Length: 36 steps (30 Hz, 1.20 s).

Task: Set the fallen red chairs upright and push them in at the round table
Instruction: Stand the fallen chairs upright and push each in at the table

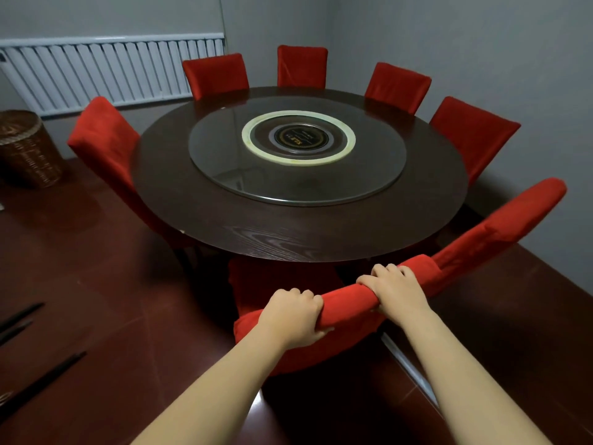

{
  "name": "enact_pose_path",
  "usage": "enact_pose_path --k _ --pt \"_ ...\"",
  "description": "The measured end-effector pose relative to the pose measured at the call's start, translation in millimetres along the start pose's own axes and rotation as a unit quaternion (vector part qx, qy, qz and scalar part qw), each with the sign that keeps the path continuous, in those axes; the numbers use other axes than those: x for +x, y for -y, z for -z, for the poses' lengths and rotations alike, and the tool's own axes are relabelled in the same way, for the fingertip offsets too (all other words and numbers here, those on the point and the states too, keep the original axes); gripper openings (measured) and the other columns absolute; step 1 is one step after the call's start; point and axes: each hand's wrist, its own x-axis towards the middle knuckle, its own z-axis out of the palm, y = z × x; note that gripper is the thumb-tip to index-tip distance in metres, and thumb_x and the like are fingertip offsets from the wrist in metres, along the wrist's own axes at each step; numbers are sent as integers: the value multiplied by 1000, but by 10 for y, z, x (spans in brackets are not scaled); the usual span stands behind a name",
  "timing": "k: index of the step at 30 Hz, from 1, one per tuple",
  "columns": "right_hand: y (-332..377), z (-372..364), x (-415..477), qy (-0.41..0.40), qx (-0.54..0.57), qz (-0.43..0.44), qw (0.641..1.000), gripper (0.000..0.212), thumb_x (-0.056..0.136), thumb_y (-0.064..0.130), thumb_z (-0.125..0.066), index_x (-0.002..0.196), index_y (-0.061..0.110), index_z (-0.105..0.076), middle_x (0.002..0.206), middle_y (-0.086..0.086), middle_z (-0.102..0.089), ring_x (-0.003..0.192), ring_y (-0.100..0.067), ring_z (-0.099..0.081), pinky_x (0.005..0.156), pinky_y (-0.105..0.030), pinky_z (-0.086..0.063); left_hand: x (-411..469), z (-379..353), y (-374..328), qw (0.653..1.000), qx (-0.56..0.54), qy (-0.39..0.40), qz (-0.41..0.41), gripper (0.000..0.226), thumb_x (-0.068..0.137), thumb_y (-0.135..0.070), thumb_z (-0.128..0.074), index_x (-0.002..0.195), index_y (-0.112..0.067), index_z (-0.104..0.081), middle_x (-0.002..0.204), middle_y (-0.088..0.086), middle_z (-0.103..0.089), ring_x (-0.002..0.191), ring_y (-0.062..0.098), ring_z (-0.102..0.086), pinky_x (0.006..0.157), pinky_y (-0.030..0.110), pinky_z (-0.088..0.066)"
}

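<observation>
Two bare forearms reach fwd from the bottom centre of frame, nearly straight. Left hand (293, 316) & right hand (393, 289) grip the top rail of the nearest red chair (343, 306), knuckles up, fingers curled over the front, left thumb tucked under the rail. This chair stands upright at lower centre, seat at the near edge of the round table (288, 232). A second red chair (500, 232) stands just beside it, mid right. Glass turntable (224, 149) sits at table centre. More upright chairs ring the rim, incl. a left chair (102, 139) & a far chair (301, 65). Wicker basket (25, 149) mid left; radiator (112, 69) upper left
</observation>
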Motion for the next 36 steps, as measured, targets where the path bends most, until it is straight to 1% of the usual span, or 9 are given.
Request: enact_pose_path --k 10,15,17,20,22,24,26,30,36 --pt "-309 -147 138 -51 8 19 998 46 81 32 -64 123 44 -51 114 7 -51 107 -20 -48 97 -35 -27 211 -95 -197 998 15 -34 55 60 80 -72 -39 106 -20 -55 98 2 -61 84 28 -60 61 33 -35" --pt "-236 -137 58 -48 -9 -18 999 55 80 27 -64 131 37 -46 121 3 -49 119 -22 -44 112 -40 -19 135 -84 -323 985 29 -45 162 67 74 -79 -45 110 -23 -54 100 2 -58 86 28 -58 65 35 -36" --pt "-112 -71 -6 -25 40 -44 998 71 77 17 -62 140 36 -35 132 0 -44 131 -23 -34 117 -47 -8 67 -55 -434 976 20 -33 215 74 68 -80 -51 118 -25 -50 105 1 -55 94 27 -54 72 36 -36" --pt "101 34 -139 -3 244 -53 968 87 70 7 -57 145 40 -27 139 6 -44 143 -17 -23 114 -53 12 -65 12 -460 970 -92 -40 221 81 74 -79 -47 139 -32 -37 133 -4 -50 127 23 -41 99 39 -30" --pt "225 91 -250 -47 420 -52 905 75 77 4 -57 142 37 -36 132 8 -54 135 -11 -38 117 -49 9 -176 135 -403 920 -303 -98 227 65 88 -63 -48 144 -32 -36 148 -7 -41 143 20 -24 112 35 -21" --pt "392 228 -376 -75 613 -49 785 54 90 4 -56 137 27 -45 130 0 -58 124 -10 -50 118 -36 -19 -338 290 -346 810 -493 -162 272 47 99 -42 -41 143 -27 -40 150 -5 -39 144 14 -21 113 23 -16" --pt "618 412 -516 -76 714 -40 695 37 98 10 -51 133 20 -51 133 -7 -58 120 -9 -52 102 -16 -36 -569 447 -278 714 -593 -195 316 41 104 -34 -30 142 -24 -43 149 -6 -40 138 2 -27 109 14 -14" --pt "1114 757 -746 -47 762 -5 645 33 104 27 -37 131 22 -54 131 -1 -59 122 -7 -50 107 -29 -32 -1185 745 -154 575 -708 -251 325 49 102 -48 -18 139 -29 -45 144 -15 -42 133 -3 -32 110 22 -19" --pt "2193 1143 -1145 -1 837 36 547 46 101 47 -24 131 30 -55 129 7 -62 126 -11 -50 105 -38 -34 -2512 1119 158 504 -734 -333 309 57 89 -63 -26 129 -34 -55 137 -16 -54 133 3 -40 111 29 -26"
